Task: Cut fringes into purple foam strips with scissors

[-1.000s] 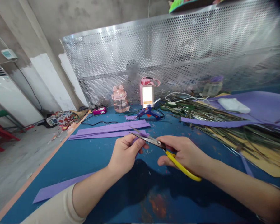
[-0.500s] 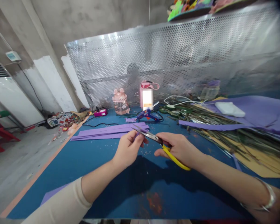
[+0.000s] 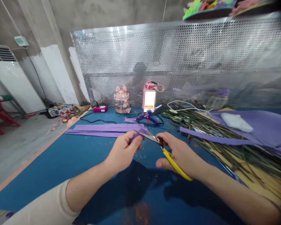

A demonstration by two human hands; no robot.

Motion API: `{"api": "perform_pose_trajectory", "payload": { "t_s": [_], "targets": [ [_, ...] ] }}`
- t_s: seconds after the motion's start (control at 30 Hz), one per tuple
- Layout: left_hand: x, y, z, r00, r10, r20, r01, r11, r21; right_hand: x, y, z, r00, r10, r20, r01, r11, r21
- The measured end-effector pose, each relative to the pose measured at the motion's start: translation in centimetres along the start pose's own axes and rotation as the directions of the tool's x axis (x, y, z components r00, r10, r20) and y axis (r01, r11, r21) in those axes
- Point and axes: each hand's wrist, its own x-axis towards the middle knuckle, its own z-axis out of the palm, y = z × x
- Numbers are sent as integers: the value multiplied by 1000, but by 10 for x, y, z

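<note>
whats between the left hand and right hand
In the head view, the yellow-handled scissors, reaching from the right hand to the purple piece in the left hand.

A: How much of the purple piece shows?
B: Only a little; the fingers of the left hand hide the rest.
A: And the scissors?
B: The right hand covers part of the yellow handles.
A: What's on the pink bottle's front?
B: A pixelated white patch masks it.
A: Anything cut off?
B: The red chair at the left edge, the purple sheet at the right.
A: That wall box's display?
B: Too small to read.
</note>
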Motion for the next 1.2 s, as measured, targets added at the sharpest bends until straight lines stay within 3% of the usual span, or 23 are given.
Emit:
{"api": "perform_pose_trajectory", "payload": {
  "t_s": [0.1,0.27,0.7,1.2],
  "targets": [
    [-3,0,3,1000,7,-29,-8,999,-35,-3,-2,2,998,-62,6,61,995,76],
    [-6,1,6,999,27,-23,-29,998,-57,-2,-5,6,998,-59,-4,59,989,138],
    [-11,0,11,990,75,-117,-89,989,-120,-9,-14,4,991,-121,-58,121,993,-5],
    [-12,2,9,994,105,-20,-105,994,-37,-7,-13,2,987,-135,-91,139,990,31]
  ]
}}
